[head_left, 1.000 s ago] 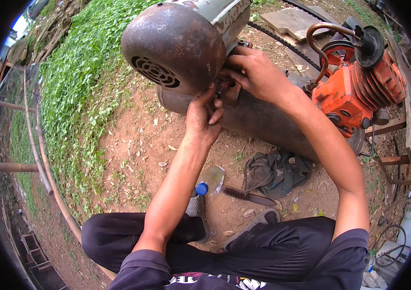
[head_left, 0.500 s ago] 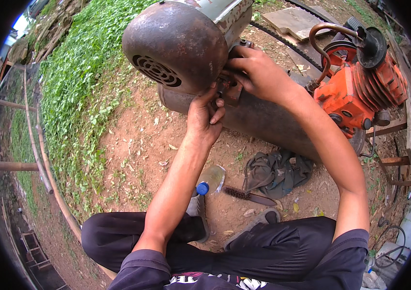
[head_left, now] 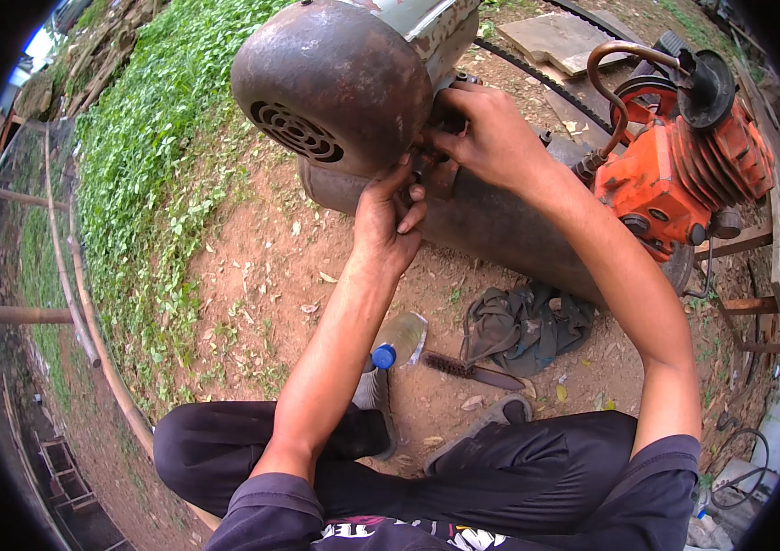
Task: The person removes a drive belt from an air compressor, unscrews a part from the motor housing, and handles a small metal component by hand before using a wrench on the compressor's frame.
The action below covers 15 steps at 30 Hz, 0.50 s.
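An electric motor with a rusty, rounded fan cover (head_left: 335, 87) sits on the dark cylindrical tank (head_left: 518, 234) of an air compressor. My left hand (head_left: 390, 219) is closed just below the fan cover, thumb and forefinger pinching at the motor's mounting bracket (head_left: 441, 176). Close to its right, my right hand (head_left: 493, 138) reaches in from above with fingers curled at the motor's base. Whatever small part either hand grips is hidden by the fingers. The orange compressor pump (head_left: 665, 184), with its copper pipe (head_left: 603, 83), stands right of my right forearm.
On the soil near my feet lie a clear bottle (head_left: 401, 340) with a blue cap, a wire brush (head_left: 472, 371) and a crumpled dark cloth (head_left: 529, 329). A black drive belt (head_left: 546, 81) runs behind the tank, near wooden boards (head_left: 564, 41). Green plants (head_left: 160, 138) grow at left.
My right hand has shifted slightly at the motor's base, its fingers curling in more and its wrist turning. My left hand stays almost in place.
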Tool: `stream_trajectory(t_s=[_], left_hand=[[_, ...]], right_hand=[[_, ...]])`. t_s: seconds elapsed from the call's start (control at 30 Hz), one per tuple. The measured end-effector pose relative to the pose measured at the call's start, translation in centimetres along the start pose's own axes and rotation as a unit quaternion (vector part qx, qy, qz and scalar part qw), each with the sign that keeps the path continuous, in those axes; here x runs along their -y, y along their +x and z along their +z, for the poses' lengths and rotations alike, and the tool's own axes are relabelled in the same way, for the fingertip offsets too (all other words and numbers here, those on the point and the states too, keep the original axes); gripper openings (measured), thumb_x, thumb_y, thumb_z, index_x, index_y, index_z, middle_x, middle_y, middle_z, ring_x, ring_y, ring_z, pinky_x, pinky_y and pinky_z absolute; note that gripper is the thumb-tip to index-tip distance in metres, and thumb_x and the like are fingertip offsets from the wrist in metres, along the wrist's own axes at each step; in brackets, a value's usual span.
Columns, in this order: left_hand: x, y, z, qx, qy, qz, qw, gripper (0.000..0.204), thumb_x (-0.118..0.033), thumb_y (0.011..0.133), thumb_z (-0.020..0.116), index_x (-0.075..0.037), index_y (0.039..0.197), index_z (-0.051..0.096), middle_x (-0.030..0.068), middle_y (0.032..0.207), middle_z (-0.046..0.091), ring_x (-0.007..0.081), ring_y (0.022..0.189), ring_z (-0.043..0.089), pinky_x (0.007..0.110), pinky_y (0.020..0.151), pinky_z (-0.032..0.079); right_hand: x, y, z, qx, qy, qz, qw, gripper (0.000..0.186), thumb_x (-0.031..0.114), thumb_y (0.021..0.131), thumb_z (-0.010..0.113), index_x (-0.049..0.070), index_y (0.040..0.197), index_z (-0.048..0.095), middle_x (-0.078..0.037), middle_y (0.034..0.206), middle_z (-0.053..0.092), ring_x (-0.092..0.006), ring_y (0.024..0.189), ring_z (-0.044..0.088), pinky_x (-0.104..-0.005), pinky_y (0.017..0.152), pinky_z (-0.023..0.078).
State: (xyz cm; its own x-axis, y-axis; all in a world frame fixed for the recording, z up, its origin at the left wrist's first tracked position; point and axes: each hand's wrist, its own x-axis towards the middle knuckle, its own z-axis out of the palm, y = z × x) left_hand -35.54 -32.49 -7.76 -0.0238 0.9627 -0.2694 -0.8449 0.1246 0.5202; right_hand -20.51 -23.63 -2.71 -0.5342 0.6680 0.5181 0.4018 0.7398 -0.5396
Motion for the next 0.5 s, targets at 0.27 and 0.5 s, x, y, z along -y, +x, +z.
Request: stream_trajectory(t_s=[0.27, 0.5], left_hand=[[-0.1, 0.0, 0.0, -0.008, 0.004, 0.001, 1.000, 0.013, -0.009, 0.092, 0.058, -0.009, 0.104, 0.057, -0.0026, 0.086, 0.056, 0.0019, 0.059, 0.047, 0.014, 0.033, 0.027], [-0.3, 0.0, 0.0, -0.008, 0.013, -0.002, 1.000, 0.011, -0.008, 0.091, 0.058, -0.010, 0.103, 0.057, -0.0030, 0.081, 0.053, 0.0024, 0.059, 0.046, 0.014, 0.033, 0.026]], right_hand=[[0.1, -0.7, 0.2, -0.025, 0.070, -0.033, 0.997, 0.028, 0.016, 0.074, 0.074, 0.000, 0.094, 0.064, -0.018, 0.090, 0.063, -0.0343, 0.085, 0.063, -0.0397, 0.074, 0.051], [0.8, -0.9, 0.3, -0.031, 0.080, 0.000, 0.996, 0.027, 0.013, 0.076, 0.072, 0.001, 0.098, 0.063, -0.017, 0.092, 0.063, -0.0355, 0.086, 0.063, -0.0399, 0.075, 0.051]])
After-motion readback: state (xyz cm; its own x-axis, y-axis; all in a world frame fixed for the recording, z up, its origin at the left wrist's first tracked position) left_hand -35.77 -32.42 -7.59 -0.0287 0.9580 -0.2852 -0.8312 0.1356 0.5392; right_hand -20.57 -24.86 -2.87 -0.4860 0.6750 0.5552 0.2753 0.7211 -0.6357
